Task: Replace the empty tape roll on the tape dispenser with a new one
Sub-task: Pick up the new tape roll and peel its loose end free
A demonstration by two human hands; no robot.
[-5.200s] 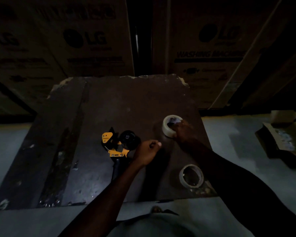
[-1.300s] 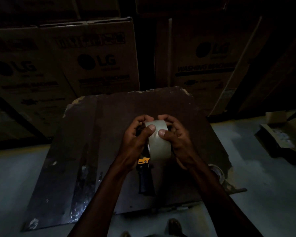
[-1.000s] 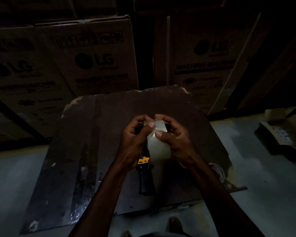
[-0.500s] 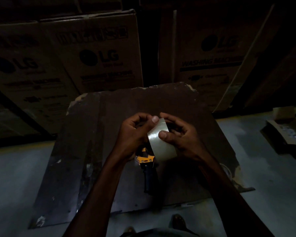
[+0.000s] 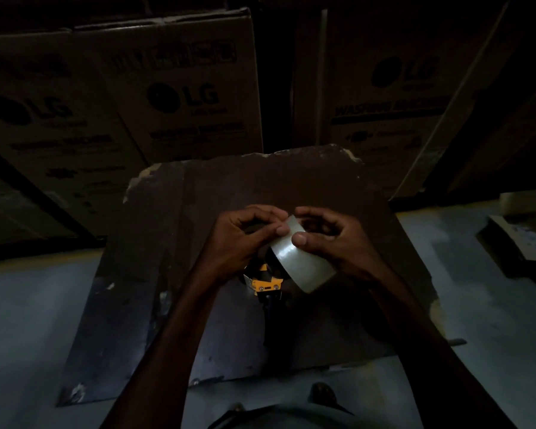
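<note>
A pale, glossy roll of tape (image 5: 300, 261) is held above the board between both hands, tilted with its outer face toward me. My left hand (image 5: 245, 239) pinches its upper left edge with thumb and fingers. My right hand (image 5: 331, 243) grips the right side, thumb pressed on the outer face. Directly below lies the yellow and black tape dispenser (image 5: 265, 286) on the dark board (image 5: 174, 243), its black handle pointing toward me; its upper part is hidden by my hands and the roll.
Large cardboard appliance boxes (image 5: 180, 97) stand behind the board. An open carton (image 5: 520, 239) sits on the grey floor at the right. My foot (image 5: 322, 394) shows at the board's near edge. The scene is very dim.
The roll was lifted from the board by my right hand and brought over the dispenser. Over the last second both hands have turned it, tilting its lower end to the right.
</note>
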